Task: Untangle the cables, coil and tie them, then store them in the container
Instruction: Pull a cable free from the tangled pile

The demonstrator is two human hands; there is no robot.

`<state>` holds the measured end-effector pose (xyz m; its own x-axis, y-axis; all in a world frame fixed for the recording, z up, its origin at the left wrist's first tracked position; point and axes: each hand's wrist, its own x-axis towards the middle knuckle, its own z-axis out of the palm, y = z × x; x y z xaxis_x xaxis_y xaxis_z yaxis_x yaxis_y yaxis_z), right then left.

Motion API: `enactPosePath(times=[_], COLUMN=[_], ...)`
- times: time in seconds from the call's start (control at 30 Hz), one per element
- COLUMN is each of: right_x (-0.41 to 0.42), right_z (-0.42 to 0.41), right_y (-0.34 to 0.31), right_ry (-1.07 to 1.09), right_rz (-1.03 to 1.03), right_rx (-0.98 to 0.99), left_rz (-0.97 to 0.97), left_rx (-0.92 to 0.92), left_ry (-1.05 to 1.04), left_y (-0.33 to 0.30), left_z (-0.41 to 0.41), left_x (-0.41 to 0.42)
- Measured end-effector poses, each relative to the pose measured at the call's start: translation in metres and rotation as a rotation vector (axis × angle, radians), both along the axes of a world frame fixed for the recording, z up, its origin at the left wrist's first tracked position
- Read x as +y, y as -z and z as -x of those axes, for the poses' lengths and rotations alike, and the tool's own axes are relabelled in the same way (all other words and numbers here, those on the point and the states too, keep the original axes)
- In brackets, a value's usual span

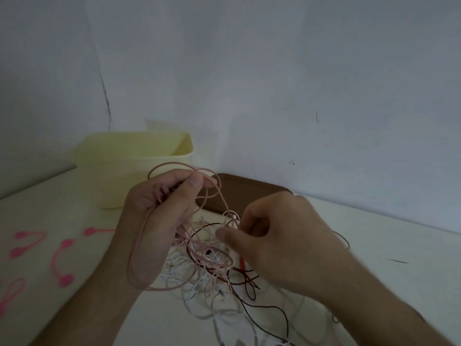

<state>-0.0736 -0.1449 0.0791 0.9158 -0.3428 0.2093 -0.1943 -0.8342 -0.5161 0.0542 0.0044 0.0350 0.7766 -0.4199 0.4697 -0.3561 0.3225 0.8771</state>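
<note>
My left hand (162, 208) holds loops of a pale pink cable (136, 250) raised above the table, thumb pressed on the strands. The loops hang down past my wrist and trail into a tangle of white, pink and dark red cables (212, 270) on the table. My right hand (279, 236) hovers over the tangle with fingers curled, pinching a thin white strand (230, 217) near a small loop. A pale yellow container (129, 166) stands open behind my left hand.
A brown lid (249, 193) lies flat by the wall behind the hands. Several pink cable ties (61, 260) lie on the white table at the left. A grey wall closes off the back. A dark cable (269, 310) trails toward the front edge.
</note>
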Motion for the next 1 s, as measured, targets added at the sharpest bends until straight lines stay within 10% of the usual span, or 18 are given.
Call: enactPosePath(times=[0.33, 0.7, 1.0], right_x=[-0.001, -0.037, -0.043], right_z=[-0.007, -0.006, 0.0], right_y=[0.017, -0.008, -0.017], right_ry=[0.053, -0.179, -0.238], right_rz=[-0.024, -1.184, -1.24], right_rx=[-0.228, -0.367, -0.427], left_rz=[0.008, 0.132, 0.115], left_rx=[0.038, 0.248, 0.282], left_ry=[0.002, -0.087, -0.121], left_y=[0.002, 0.005, 0.005], left_z=[-0.003, -0.016, -0.018], left_x=[-0.001, 0.001, 0.001])
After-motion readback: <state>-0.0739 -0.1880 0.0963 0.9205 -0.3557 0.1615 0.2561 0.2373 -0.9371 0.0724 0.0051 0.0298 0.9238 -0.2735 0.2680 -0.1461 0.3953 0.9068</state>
